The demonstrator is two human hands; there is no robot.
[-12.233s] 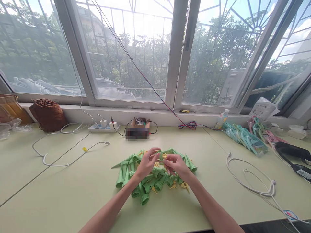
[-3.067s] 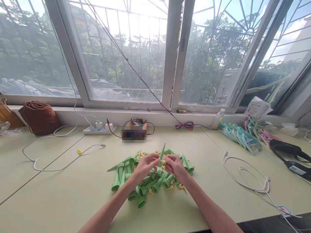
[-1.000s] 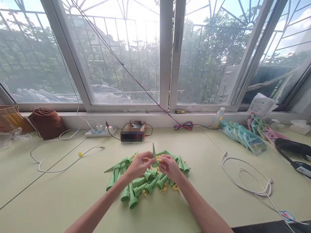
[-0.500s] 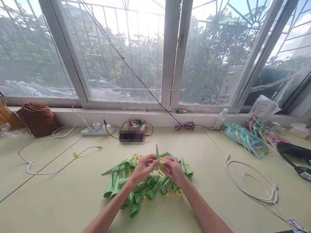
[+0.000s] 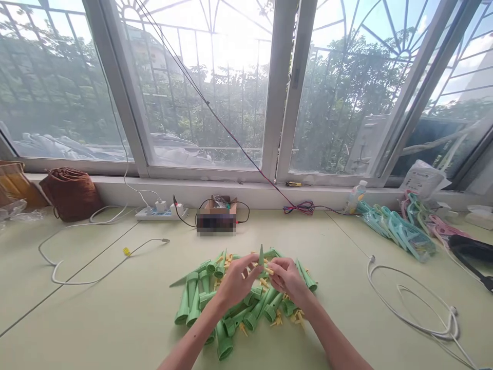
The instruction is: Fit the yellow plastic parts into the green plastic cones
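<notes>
My left hand (image 5: 239,280) is closed around a green plastic watering spike (image 5: 261,255), whose narrow tip points upward above the fingers. Its wider lower part is hidden behind the hand. Between the thumb and fingers of my right hand (image 5: 289,277) is a small yellow valve (image 5: 269,271), held against the side of the spike. I cannot tell how deep the valve sits. Below and around both hands lies a heap of green watering spikes (image 5: 224,341), with loose yellow valves (image 5: 277,319) scattered among them.
A power strip (image 5: 162,214) and a small cardboard box (image 5: 231,205) stand along the window ledge. White cables (image 5: 111,277) lie on the left, and a looped white cable (image 5: 414,329) on the right. Packaged teal hangers (image 5: 400,234), a bottle (image 5: 356,197) and a brown pouch (image 5: 71,194) sit at the back.
The camera view has shifted, so the whole scene sits slightly lower and to the right. Both hands keep the spike and valve together, with little visible change in grip.
</notes>
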